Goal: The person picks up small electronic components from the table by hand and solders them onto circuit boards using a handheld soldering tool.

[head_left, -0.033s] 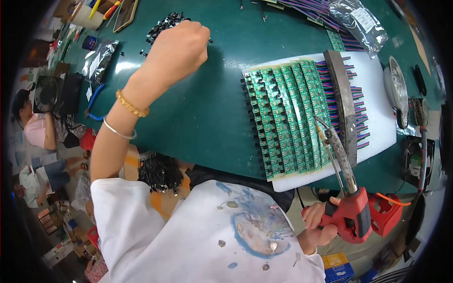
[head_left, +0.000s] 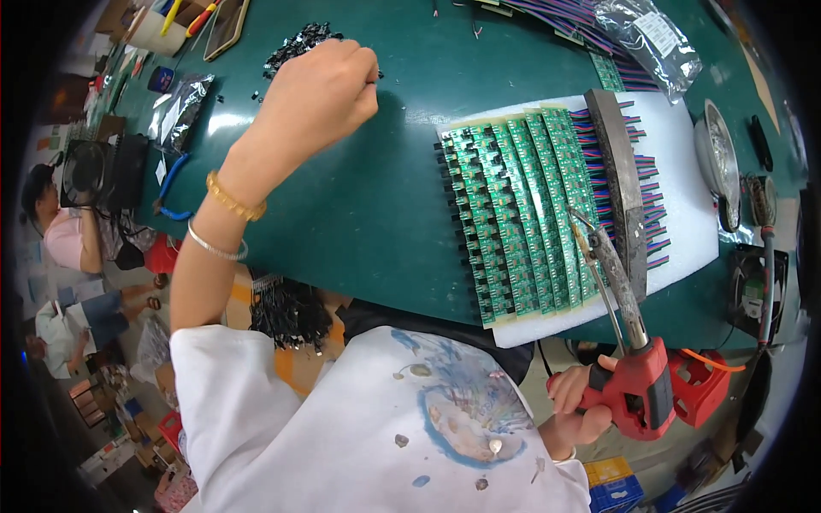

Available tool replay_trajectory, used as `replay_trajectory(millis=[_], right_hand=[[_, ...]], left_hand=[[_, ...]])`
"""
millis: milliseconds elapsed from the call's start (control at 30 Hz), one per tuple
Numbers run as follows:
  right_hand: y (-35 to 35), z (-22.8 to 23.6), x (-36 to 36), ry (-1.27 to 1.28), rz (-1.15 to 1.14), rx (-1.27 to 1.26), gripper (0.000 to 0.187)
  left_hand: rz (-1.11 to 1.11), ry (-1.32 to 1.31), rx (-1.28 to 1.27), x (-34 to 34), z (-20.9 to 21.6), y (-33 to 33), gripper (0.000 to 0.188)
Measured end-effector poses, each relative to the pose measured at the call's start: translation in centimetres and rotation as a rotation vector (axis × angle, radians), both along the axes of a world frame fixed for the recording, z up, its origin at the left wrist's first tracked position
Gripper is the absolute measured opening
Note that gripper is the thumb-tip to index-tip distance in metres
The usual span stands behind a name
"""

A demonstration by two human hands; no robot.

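My left hand (head_left: 321, 96) is closed, knuckles up, above the green table beside a heap of small black parts (head_left: 295, 47). Its fingertips are turned under, hiding whatever is in them. My right hand (head_left: 581, 403) grips a red soldering gun (head_left: 643, 389) by its handle. The gun's metal barrel and thin feed tube slant up and to the left, the tip over rows of green circuit boards (head_left: 534, 214). Small black parts line the left columns of boards. Coloured wires (head_left: 605, 175) run from their right side under a grey metal bar (head_left: 617, 188).
The boards lie on a white foam sheet (head_left: 684, 205). To its right are a metal dish (head_left: 720, 158) and a small fan (head_left: 753, 295). A clear bag (head_left: 654, 47) and wire bundles lie at the back right. Blue-handled pliers (head_left: 175, 184) rest at left. People sit farther left.
My left hand has dipped very slightly and its forearm has shifted a little to the right. The right hand and soldering gun look the same.
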State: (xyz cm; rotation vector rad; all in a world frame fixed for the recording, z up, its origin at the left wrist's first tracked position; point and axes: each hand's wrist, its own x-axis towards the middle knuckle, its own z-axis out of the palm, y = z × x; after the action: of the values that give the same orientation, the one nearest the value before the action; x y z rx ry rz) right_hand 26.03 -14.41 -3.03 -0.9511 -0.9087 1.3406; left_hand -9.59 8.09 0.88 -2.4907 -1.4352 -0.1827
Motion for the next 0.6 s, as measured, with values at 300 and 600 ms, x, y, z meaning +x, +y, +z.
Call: replay_trajectory(millis=[300,600], right_hand=[[2.5,0.9,-3.1,-0.194,-0.047,0.029,0.068],[3.4,3.0,-4.2,-0.039,-0.072,-0.189,0.068]], left_hand=[[-0.466,-1.169,-0.199,14.3,0.0,-13.0,0.016],[-0.558,-1.108,-0.063,14.1,-1.8,-13.3,0.015]])
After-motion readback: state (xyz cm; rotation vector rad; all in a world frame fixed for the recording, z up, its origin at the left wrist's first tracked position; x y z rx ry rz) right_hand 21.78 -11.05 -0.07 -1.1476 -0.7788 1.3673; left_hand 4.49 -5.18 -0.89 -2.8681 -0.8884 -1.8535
